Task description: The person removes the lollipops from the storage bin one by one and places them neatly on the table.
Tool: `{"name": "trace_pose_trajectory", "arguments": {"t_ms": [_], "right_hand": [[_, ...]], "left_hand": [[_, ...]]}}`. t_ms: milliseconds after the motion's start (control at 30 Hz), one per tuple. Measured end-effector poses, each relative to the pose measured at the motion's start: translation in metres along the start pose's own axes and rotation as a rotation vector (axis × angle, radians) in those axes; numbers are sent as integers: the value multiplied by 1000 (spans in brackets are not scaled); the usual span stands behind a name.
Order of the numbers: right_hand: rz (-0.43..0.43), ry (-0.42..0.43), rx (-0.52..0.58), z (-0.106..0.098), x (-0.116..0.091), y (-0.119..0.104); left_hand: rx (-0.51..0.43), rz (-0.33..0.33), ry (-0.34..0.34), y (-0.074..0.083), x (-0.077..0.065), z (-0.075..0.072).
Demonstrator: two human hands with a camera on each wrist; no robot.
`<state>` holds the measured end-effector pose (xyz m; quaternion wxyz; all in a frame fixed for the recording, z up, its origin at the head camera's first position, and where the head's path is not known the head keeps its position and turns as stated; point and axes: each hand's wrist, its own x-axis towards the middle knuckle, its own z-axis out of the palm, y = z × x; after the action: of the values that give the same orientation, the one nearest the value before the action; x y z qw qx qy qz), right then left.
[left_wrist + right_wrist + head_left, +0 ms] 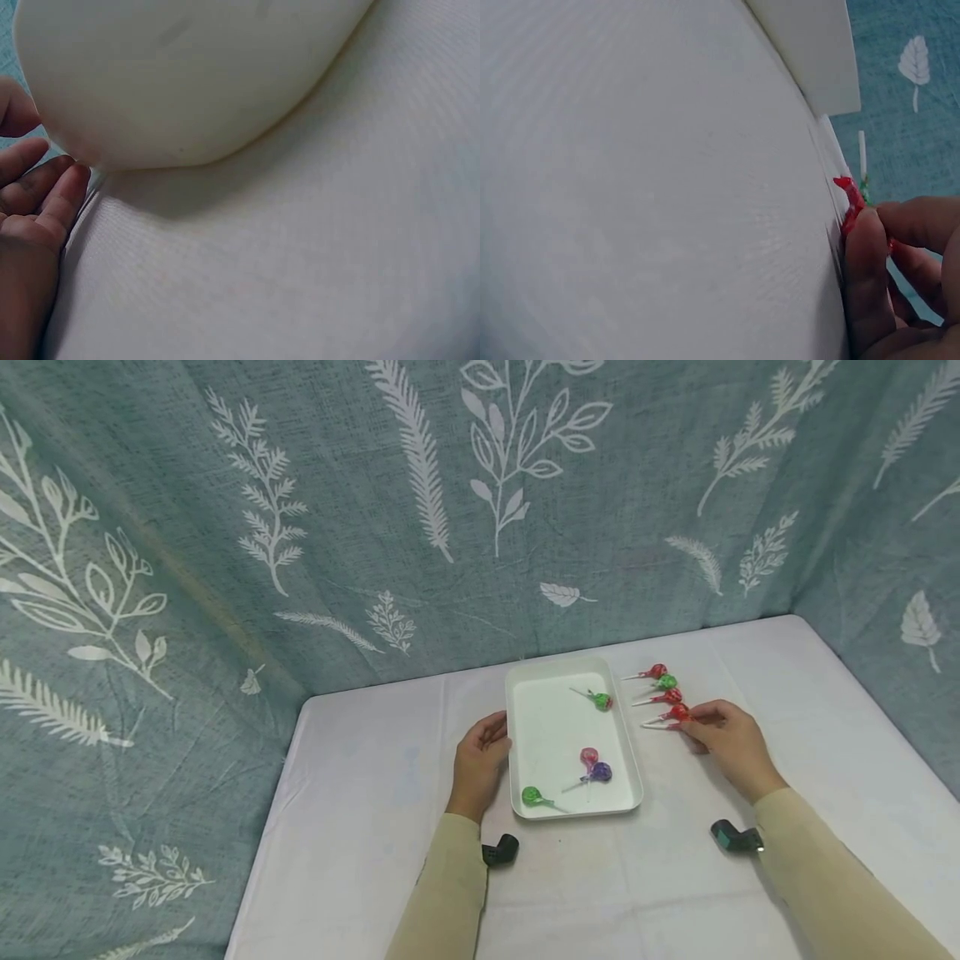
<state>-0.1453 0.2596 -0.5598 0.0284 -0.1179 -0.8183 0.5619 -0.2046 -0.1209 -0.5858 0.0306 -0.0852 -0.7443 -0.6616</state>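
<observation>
Here, right hand [725, 743] pinching a red lollipop [853, 199], left hand [477, 767] — fingers loose, uncurled — touching a white tray [551, 718].

The tray [551, 718] on the table [375, 793] holds lollipops [602, 772], with more to its right.

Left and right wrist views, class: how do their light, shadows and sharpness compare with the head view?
Head view: fairly even light, curtain pattern clear; left wrist view: dimmer, soft shadow below the tray, cloth detail soft; right wrist view: dim lower-left corner, shadow beside the thumb.
</observation>
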Motion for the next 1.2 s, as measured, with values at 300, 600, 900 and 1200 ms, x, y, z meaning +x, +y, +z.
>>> {"name": "trace_pose_trajectory", "arguments": {"t_ms": [300,600,900,1200], "right_hand": [[-7,23,9,2,-7,3],[24,54,22,3,-13,6],[16,73,59,3,-25,1],[28,97,52,7,-34,-11]], "left_hand": [[-12,7,-10,-1,0,-5],[1,-1,-20,-1,-3,-6],[21,8,-20,-1,-6,-7],[30,3,-18,0,-9,-10]]}}
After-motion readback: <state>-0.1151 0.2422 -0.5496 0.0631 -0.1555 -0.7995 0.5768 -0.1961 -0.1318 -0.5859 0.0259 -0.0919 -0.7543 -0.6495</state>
